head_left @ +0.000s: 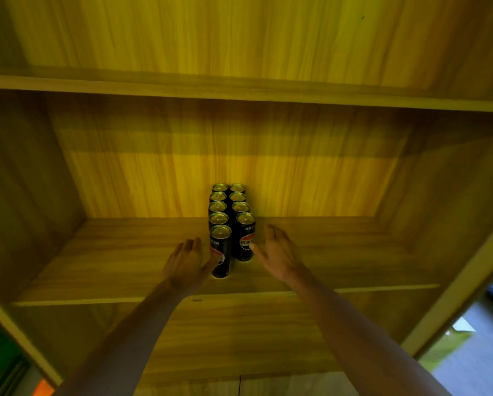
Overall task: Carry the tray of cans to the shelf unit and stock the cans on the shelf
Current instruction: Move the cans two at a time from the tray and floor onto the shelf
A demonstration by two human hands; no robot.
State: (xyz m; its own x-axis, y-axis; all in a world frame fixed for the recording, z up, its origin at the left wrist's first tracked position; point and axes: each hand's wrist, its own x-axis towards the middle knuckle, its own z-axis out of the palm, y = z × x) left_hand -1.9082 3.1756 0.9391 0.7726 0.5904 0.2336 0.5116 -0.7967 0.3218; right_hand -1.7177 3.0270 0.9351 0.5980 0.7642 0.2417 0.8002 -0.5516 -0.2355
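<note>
Several slim black cans with gold tops stand upright in two rows on the wooden shelf, running from front to back. The front left can stands nearest me, and the front right can is just behind it. My left hand is beside the front left can, fingers spread, its thumb touching the can's side. My right hand is open to the right of the front right can, thumb tip against it. Neither hand wraps a can. No tray is in view.
The shelf unit has a board above, side walls left and right, and a back panel. Wide bare shelf lies on both sides of the cans. A grey floor and something green show at lower right.
</note>
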